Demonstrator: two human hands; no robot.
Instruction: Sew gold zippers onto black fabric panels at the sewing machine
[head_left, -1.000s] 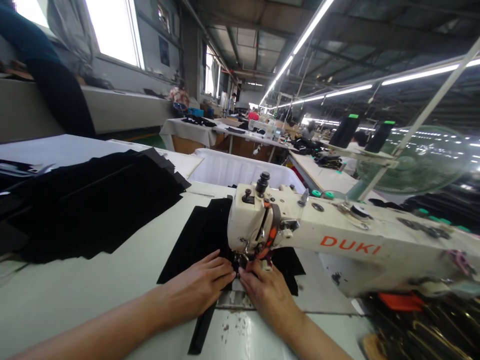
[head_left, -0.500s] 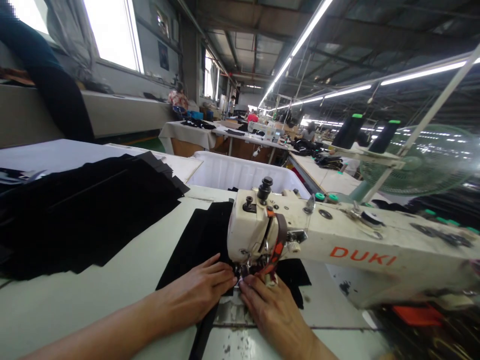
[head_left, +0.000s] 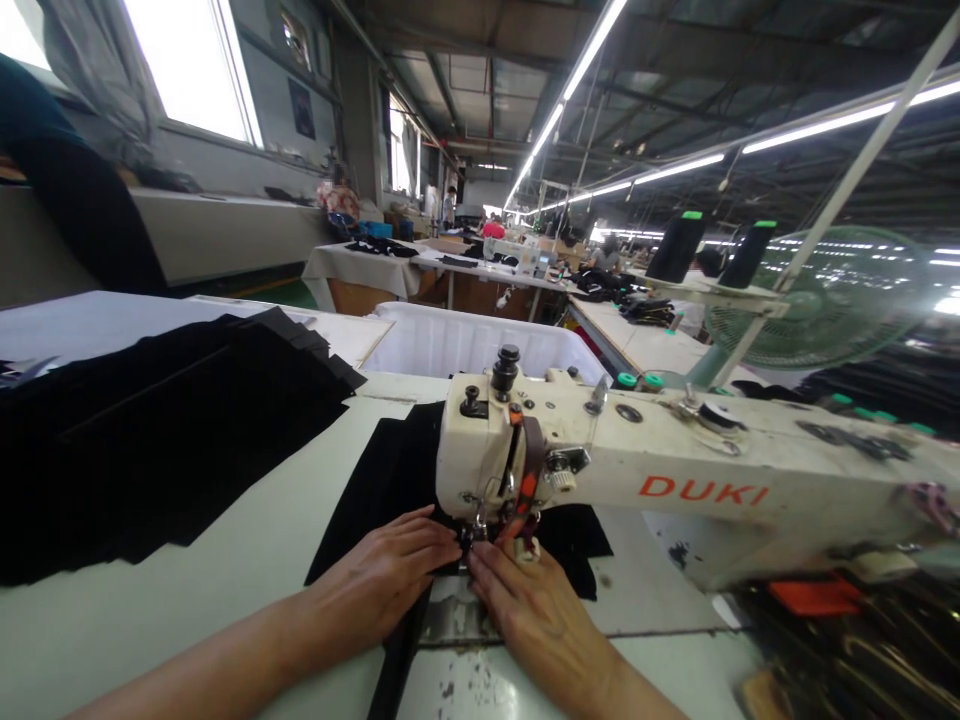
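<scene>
Black fabric (head_left: 375, 480) lies under the head of a white sewing machine (head_left: 480, 440), and some of it shows again right of the needle area. My left hand (head_left: 390, 565) rests on this fabric with fingers stretched out flat, their tips beside the presser foot (head_left: 478, 535). On the other side of the foot, my right hand (head_left: 529, 600) has its fingers pressed together at the fabric edge; what lies beneath them is mostly hidden. A narrow black strip (head_left: 397, 660) runs from under my left hand toward the table's front edge.
A stack of black fabric pieces (head_left: 187, 420) spreads over the left of the table. Behind the machine stands a white plastic bin (head_left: 465, 340). Thread cones (head_left: 675, 248) and a green fan (head_left: 817, 300) are at the right. A co-worker's dark-sleeved arm (head_left: 82, 200) shows at far left.
The whole view has shifted slightly, so the machine appears further left. Both hands keep their places at the presser foot, and the fabric has barely moved.
</scene>
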